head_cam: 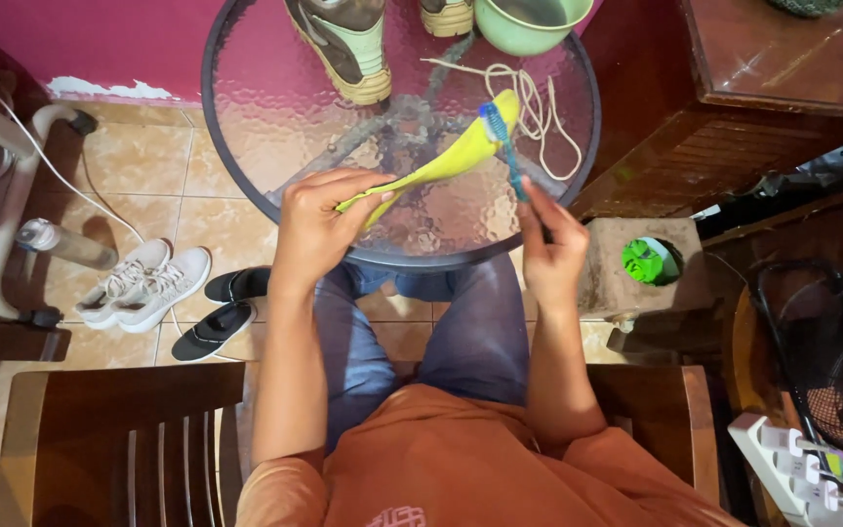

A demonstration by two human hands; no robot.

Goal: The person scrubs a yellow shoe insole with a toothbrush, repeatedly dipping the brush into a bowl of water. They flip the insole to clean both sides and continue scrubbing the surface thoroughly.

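Observation:
My left hand (319, 224) grips one end of a yellow-green shoe insole (451, 161), holding it out over the round glass table (246, 107). My right hand (550, 244) holds a blue toothbrush (501, 146) upright, with its bristle head resting on the far end of the insole. A brown and pale green sneaker (343, 44) stands on the table beyond the insole. A cream shoelace (539, 112) lies loose on the glass to the right of the brush.
A green bowl (529, 21) sits at the table's far edge beside part of a second sneaker (446, 15). White sneakers (143, 283) and black sandals (221, 307) lie on the tiled floor at left. A wooden cabinet (734, 107), fan (831, 361) and power strip (792, 459) stand at right.

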